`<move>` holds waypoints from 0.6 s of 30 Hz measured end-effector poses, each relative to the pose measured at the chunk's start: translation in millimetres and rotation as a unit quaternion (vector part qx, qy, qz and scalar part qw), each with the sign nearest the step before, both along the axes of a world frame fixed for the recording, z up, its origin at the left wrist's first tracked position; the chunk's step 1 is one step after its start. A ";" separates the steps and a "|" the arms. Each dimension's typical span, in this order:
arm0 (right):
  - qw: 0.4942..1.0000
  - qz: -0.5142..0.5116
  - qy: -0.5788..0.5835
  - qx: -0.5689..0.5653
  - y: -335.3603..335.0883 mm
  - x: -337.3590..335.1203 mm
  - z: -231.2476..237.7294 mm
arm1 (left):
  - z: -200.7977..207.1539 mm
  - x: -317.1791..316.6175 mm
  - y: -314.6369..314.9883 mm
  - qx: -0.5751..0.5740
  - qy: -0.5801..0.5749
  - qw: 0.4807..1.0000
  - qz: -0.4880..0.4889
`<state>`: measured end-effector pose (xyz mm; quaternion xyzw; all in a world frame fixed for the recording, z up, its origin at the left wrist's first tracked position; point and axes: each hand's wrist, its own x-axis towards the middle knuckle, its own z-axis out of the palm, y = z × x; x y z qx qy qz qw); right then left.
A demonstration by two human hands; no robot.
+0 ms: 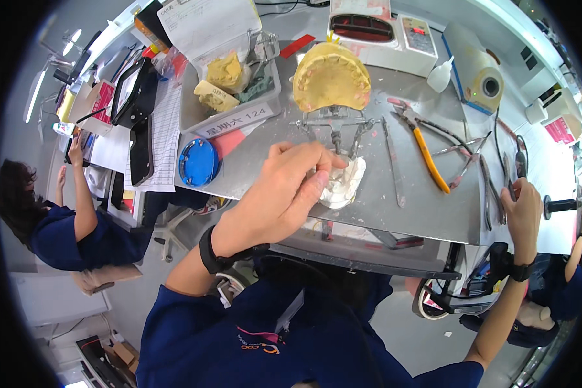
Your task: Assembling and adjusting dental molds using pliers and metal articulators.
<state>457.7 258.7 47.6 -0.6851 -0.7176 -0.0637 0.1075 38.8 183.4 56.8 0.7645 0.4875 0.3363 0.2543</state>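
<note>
Bin (231, 123) holds yellow casts (225, 72); hands (279, 189) at white cast (352, 185), tools (486, 191)

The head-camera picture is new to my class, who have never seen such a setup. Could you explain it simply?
There is no robot, only a person using two bare hands. A wide fisheye camera worn on the head looks down, so straight edges bend near the rim.

On the grey bench, an opened metal articulator carries a yellow dental cast and a white dental cast. The left hand has its fingers on the white one. The right hand is among hand tools at the right; its exact grip is unclear.

Also there: orange-handled pliers, a blue round dish and a plastic box.
</note>
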 end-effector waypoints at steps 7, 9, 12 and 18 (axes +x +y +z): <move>0.999 0.033 0.009 0.009 22.0 9.4 -7.4 | -0.7 -22.9 11.1 0.063 0.046 0.997 -0.029; 1.000 0.023 0.000 -0.008 23.8 17.2 -6.6 | -1.4 -28.0 13.7 0.042 0.038 0.998 -0.037; 0.999 0.052 -0.010 0.012 28.8 40.0 -17.9 | 7.3 -36.9 13.2 -0.004 0.044 0.998 -0.044; 0.995 0.089 0.008 0.040 35.2 71.2 -36.9 | 16.7 -50.4 -15.7 0.110 -0.067 0.991 0.036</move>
